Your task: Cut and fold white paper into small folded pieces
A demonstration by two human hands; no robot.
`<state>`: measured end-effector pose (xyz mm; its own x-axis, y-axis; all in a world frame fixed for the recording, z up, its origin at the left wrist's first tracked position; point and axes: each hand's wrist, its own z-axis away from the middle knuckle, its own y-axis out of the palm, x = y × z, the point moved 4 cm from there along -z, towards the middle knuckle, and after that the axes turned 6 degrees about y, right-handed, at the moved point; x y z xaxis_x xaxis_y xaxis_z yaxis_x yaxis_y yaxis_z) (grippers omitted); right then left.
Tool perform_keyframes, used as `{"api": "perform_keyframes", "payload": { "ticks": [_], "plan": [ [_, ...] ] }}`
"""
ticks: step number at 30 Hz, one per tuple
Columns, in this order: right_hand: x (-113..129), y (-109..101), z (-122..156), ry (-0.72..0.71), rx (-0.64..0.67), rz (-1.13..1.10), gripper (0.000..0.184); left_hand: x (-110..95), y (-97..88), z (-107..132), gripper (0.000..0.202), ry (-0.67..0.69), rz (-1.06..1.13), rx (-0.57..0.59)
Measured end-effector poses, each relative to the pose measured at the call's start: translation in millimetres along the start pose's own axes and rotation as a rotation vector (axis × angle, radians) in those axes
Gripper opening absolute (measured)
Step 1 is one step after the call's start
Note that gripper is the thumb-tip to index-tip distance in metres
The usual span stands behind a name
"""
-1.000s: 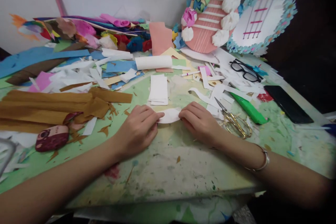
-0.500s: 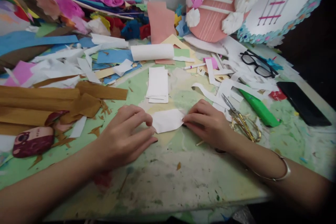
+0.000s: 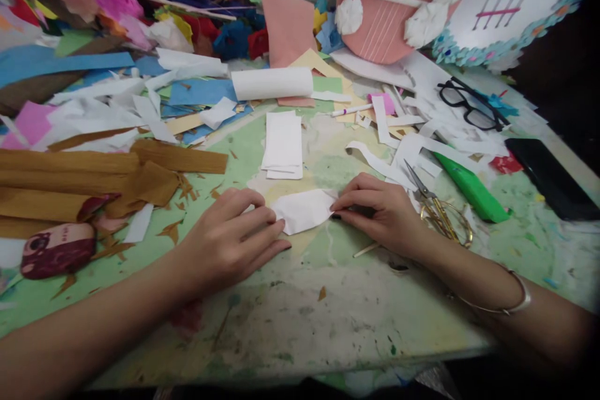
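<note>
A small piece of white crepe-like paper [image 3: 307, 209] lies between my two hands, low over the table. My left hand [image 3: 239, 231] has its fingers curled at the paper's left end, the fingertips touching it. At the other end, thumb and forefinger of my right hand [image 3: 375, 212] pinch the paper's corner. Just beyond it rests a stack of white paper rectangles [image 3: 283, 144]. Close to my right hand lie gold-handled scissors [image 3: 438, 206] with the blades pointing away, and a thin stick [image 3: 365, 250] shows beneath the hand.
Brown crepe paper [image 3: 70, 181] and a maroon case [image 3: 59, 251] lie left. A white paper roll [image 3: 272, 83] sits behind the stack. To the right are white strips [image 3: 398, 156], a green object [image 3: 471, 187], a phone [image 3: 553, 178] and glasses [image 3: 471, 105]. Guitar-shaped decorations [image 3: 389, 19] stand behind.
The paper has tilted, its right end rising slightly with my right hand. My left fingers have come down onto the left end. The whole view has shifted a little.
</note>
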<state>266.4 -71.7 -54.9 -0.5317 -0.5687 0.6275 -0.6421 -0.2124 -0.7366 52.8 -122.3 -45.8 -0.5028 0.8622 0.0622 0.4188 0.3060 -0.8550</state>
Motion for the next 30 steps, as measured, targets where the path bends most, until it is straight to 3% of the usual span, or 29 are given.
{"api": "perform_keyframes", "payload": {
  "ticks": [9, 15, 20, 25, 30],
  "plan": [
    [-2.7, -1.5, -1.3, 0.079, 0.007, -0.045, 0.006, -8.4, 0.2, -7.1, 0.013, 0.047, -0.188, -0.021],
    [-2.1, -1.5, -1.4, 0.101, 0.003, -0.073, 0.007, -9.1, -0.1, -8.7, 0.014, 0.015, -0.202, -0.018],
    [-2.6, -1.8, -0.2, 0.067, -0.008, -0.045, 0.008, -2.6, 4.1, -3.2, 0.017, -0.067, -0.1, -0.026],
    [-1.8, -2.9, 1.2, -0.061, -0.033, 0.045, 0.012, 5.8, 3.8, 2.3, 0.024, -0.168, 0.038, -0.072],
    [-2.4, -3.5, 1.7, -0.06, -0.014, 0.05, 0.012, 10.8, 2.3, 2.4, 0.026, -0.222, 0.148, -0.072]
  ]
}}
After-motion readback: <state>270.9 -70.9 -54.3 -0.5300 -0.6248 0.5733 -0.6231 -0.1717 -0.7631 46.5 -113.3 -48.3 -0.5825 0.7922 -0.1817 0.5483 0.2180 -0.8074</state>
